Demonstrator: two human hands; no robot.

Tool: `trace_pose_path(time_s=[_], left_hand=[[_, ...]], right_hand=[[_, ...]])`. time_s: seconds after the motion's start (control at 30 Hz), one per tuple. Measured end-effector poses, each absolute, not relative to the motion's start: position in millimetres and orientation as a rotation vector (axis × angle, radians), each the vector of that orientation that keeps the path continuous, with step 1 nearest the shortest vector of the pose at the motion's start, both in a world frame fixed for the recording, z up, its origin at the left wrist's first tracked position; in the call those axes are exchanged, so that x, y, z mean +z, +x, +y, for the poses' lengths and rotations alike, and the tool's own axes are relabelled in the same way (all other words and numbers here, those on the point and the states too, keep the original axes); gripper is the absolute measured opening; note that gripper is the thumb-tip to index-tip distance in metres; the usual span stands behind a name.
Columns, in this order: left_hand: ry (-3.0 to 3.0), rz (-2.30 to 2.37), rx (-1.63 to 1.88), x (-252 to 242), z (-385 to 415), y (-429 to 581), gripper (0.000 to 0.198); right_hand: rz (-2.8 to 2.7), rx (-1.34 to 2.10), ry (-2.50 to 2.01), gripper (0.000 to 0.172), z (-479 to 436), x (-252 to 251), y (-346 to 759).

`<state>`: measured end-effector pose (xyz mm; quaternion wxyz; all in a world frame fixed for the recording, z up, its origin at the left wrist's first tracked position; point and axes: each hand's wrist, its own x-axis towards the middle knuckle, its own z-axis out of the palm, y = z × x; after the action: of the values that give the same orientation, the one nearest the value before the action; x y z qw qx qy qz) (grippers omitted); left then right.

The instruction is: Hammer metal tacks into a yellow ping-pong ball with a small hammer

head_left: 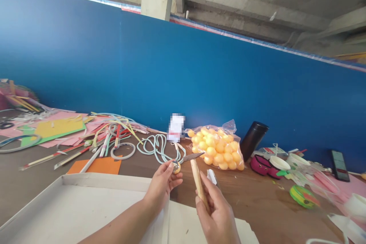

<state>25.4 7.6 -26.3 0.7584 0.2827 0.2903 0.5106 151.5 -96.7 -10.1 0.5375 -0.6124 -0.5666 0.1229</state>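
Between the thumb and fingers of my left hand [161, 183] is a small round ball [176, 167], yellowish with a silvery, dark-patterned side. My right hand [215, 211] is closed around the pale handle of a wooden-handled tool [197, 179], which points up and away from me. A grey metal head, tapering to a point on the right, lies crosswise at its top. The head is close to the ball, just to its right; whether they touch I cannot tell. Both hands are above the table's near part, by a white shallow box [108, 183].
Behind my hands lie a pale blue cord [156, 146] and a clear bag of orange balls [219, 148]. A black tumbler [254, 139], a pink-red case [260, 166], a tape measure [303, 197] and a phone [340, 165] are right. Coloured paper [61, 126] and sticks spread left. A blue partition [183, 72] stands behind.
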Motion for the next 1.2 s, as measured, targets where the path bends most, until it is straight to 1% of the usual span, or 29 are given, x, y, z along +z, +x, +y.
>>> trace_pose_path(time_s=[0.27, 0.37, 0.47, 0.6, 0.7, 0.77, 0.87, 1.03, 1.13, 1.2], left_hand=[[0.597, 0.637, 1.115, -24, 7, 26, 0.02], [0.6, 0.635, 1.119, -23, 6, 26, 0.02], [0.589, 0.642, 1.114, -23, 6, 26, 0.019], [0.593, 0.639, 1.12, -24, 7, 26, 0.02], [0.619, 0.637, 1.113, -24, 7, 26, 0.021], [0.635, 0.647, 1.1, -23, 6, 26, 0.021], [0.652, 0.669, 1.086, -22, 5, 26, 0.021], [0.648, 0.68, 1.084, -22, 6, 26, 0.02], [0.643, 0.68, 1.076, -23, 6, 26, 0.019], [0.64, 0.682, 1.076, -23, 7, 26, 0.019]], right_hand=[[-1.55, 0.121, -1.638, 0.055, -99, -5, 153], [-1.505, 0.137, -1.615, 0.052, -98, -6, 155], [-1.513, 0.197, -1.596, 0.054, -97, -9, 155], [-1.572, 0.133, -1.631, 0.055, -97, -9, 155], [-1.551, 0.066, -1.748, 0.052, -97, -6, 159], [-1.553, 0.059, -1.874, 0.054, -97, -5, 164], [-1.623, 0.105, -2.006, 0.057, -97, -8, 170], [-1.68, 0.217, -2.047, 0.06, -96, -10, 168], [-1.635, 0.279, -1.999, 0.057, -97, -9, 168], [-1.572, 0.317, -1.899, 0.053, -98, -7, 167]])
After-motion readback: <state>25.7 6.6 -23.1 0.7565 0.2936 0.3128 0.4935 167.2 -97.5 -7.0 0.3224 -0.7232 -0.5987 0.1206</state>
